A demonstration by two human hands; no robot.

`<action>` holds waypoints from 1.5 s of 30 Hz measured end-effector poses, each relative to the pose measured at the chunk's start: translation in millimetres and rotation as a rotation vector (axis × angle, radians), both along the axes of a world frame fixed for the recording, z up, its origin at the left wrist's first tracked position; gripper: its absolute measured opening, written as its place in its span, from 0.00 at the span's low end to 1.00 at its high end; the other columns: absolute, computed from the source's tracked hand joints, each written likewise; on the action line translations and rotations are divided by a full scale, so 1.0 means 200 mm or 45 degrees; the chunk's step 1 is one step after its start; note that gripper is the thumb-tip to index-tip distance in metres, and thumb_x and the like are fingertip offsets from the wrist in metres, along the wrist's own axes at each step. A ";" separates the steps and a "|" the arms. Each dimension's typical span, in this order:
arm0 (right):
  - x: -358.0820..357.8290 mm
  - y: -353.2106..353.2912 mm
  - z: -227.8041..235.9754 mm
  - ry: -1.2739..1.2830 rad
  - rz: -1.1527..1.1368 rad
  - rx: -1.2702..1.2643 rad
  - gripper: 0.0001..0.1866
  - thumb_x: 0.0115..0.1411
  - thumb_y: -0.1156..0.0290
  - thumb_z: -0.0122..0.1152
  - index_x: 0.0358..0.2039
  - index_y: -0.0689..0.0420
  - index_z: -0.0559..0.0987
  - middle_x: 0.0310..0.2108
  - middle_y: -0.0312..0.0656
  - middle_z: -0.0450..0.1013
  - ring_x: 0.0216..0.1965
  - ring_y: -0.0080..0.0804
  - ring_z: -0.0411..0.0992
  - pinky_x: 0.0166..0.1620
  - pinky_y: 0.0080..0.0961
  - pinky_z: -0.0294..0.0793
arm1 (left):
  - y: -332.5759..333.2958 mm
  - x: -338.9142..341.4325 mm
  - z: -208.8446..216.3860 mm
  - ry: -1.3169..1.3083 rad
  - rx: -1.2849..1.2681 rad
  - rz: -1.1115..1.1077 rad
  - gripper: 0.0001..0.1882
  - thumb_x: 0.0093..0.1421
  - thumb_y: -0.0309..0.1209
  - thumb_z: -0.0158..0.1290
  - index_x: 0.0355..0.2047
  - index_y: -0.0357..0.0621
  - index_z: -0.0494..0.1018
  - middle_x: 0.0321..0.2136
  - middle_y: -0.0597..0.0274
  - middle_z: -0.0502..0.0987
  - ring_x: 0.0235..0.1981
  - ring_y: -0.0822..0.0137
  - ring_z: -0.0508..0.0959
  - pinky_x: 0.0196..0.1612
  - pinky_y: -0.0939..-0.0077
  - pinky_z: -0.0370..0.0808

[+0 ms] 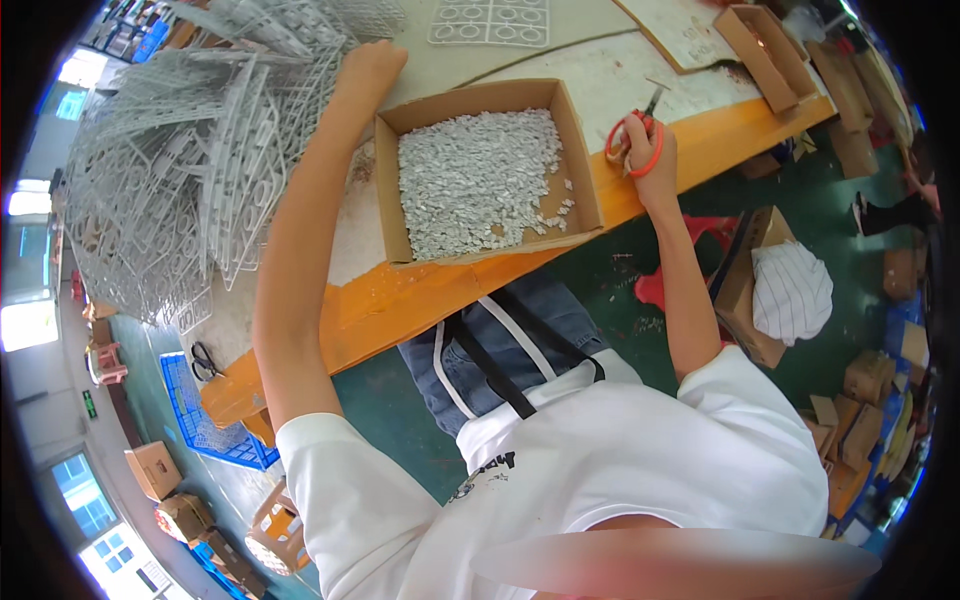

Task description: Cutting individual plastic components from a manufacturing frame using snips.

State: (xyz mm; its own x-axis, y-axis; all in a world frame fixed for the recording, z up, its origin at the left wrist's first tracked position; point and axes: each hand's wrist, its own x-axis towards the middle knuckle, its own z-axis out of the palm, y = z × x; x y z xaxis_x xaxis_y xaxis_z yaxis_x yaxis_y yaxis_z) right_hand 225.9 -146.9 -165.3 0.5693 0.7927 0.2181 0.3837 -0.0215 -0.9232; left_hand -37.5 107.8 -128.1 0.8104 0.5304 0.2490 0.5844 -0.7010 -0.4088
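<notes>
My left hand (372, 72) is closed, its fingers curled, at the right edge of a tall heap of clear plastic part frames (190, 170). What it holds, if anything, is hidden. In my right hand (652, 165) is a pair of scissors with red-orange handles (613, 145), its short blades tilted up and away from me. Between my hands a shallow cardboard box (585, 185) sits at the table's front edge. Many small silvery-grey plastic pieces (470, 180) cover most of its bottom, thinning out at the right.
A flat frame with rings (490, 22) lies at the back of the table (560, 65). Black-handled scissors (204, 362) rest at the left corner. A narrow open carton (765, 60) stands at the far right. Below are a blue crate (190, 415) and a red stool (650, 290).
</notes>
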 end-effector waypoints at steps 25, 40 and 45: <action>0.01 -0.02 -0.05 0.029 -0.005 -0.006 0.20 0.59 0.64 0.47 0.14 0.61 0.72 0.09 0.37 0.65 0.12 0.21 0.63 0.19 0.22 0.59 | -0.64 -0.05 0.29 -0.536 -0.831 -0.252 0.06 0.51 0.25 0.55 0.30 0.41 0.73 0.26 0.58 0.77 0.27 0.60 0.76 0.31 0.70 0.71; 0.03 0.00 -0.07 0.037 0.009 -0.011 0.19 0.59 0.63 0.49 0.15 0.62 0.72 0.10 0.38 0.67 0.14 0.21 0.65 0.20 0.20 0.60 | -0.70 0.13 0.10 -0.347 -0.898 -0.435 0.13 0.50 0.28 0.57 0.38 0.51 0.77 0.36 0.63 0.74 0.34 0.60 0.77 0.38 0.67 0.72; 0.03 0.00 -0.07 0.017 -0.011 -0.009 0.19 0.59 0.63 0.49 0.15 0.62 0.72 0.11 0.38 0.67 0.15 0.21 0.66 0.20 0.21 0.61 | -0.73 0.14 0.07 -0.277 -0.918 -0.394 0.13 0.49 0.31 0.58 0.38 0.54 0.77 0.38 0.64 0.72 0.35 0.61 0.77 0.39 0.67 0.73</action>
State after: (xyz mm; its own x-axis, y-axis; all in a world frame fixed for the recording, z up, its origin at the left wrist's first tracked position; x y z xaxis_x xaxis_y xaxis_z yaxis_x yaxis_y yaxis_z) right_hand 231.5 -147.1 -179.0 0.5793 0.7891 0.2044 0.3707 -0.0317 -0.9282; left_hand -9.2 -37.6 -113.7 0.9194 0.3802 0.1005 0.3352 -0.8913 0.3053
